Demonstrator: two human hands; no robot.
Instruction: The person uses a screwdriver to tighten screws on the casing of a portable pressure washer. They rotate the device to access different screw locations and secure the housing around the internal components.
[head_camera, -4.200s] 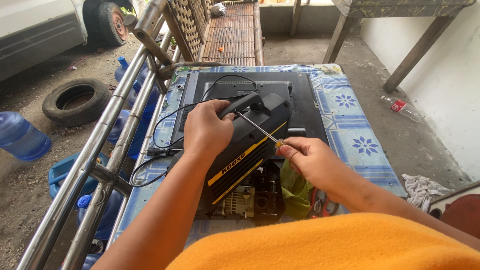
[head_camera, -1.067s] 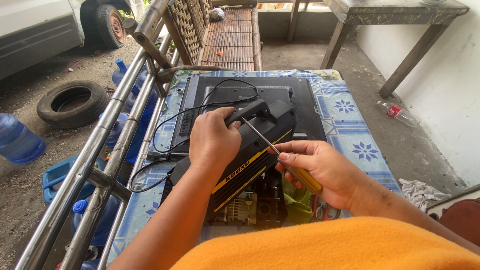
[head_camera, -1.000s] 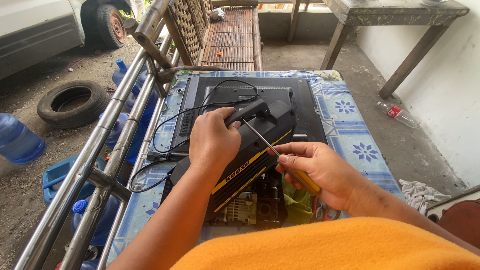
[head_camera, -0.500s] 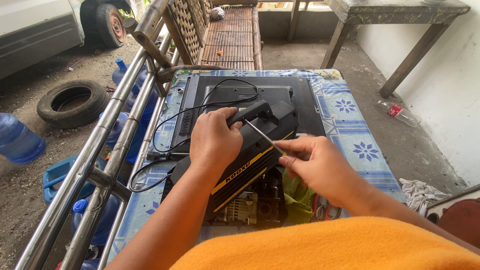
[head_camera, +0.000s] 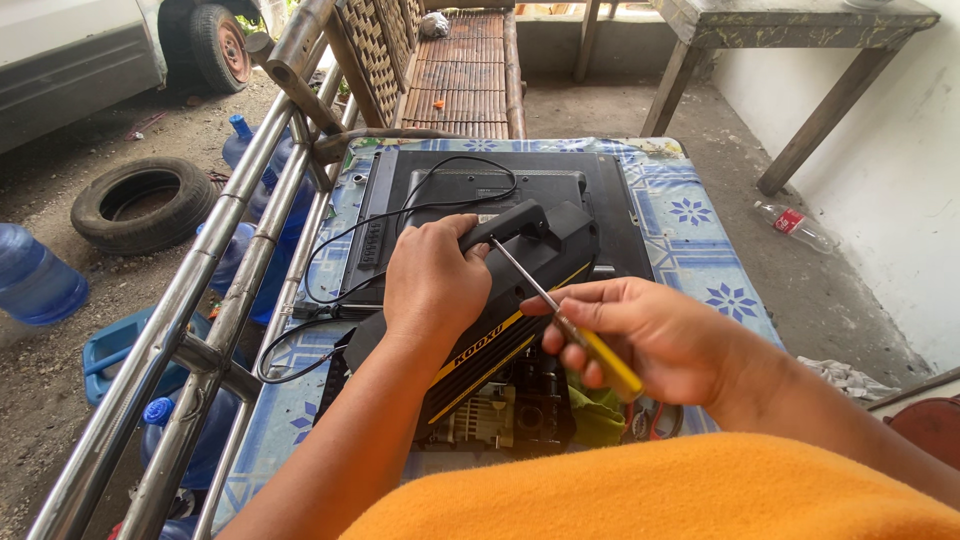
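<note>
1. Left hand (head_camera: 432, 285) grip clenched on black-and-yellow device (head_camera: 500, 310), at its handle end, holding it on desk (head_camera: 690, 225).
2. Right hand (head_camera: 650, 335) grip grasping yellow-handled screwdriver (head_camera: 565, 322), tip at device handle.
3. Device lies across black flat panel (head_camera: 500, 185).

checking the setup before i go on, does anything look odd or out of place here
The black and yellow casing sits tilted off its base, leaving the inner parts bare. A plastic bottle lies on the floor by the wall.
</note>
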